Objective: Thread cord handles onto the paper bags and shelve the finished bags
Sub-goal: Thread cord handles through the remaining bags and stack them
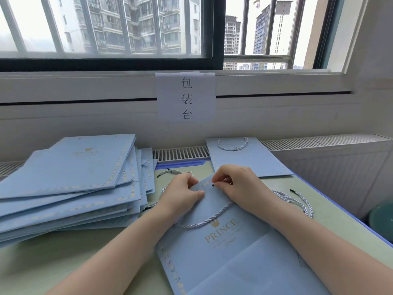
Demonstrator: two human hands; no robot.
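Both hands meet at the bag's (223, 241) top edge: left hand (182, 194) pinches paper, right hand (236, 186) pinches the cord tip (213, 185); stacked bags (70, 179) crowd the worktop's (63, 252) left.

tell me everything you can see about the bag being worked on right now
The bag in hand is a flat, folded pale blue paper bag with a gold crown, "PRINCE" lettering and a dotted gold border. It lies tilted on the green table, top edge away from the person. One white twisted cord handle already loops across its face. The left hand pinches the top edge, while the right hand pinches a dark cord tip at that edge.
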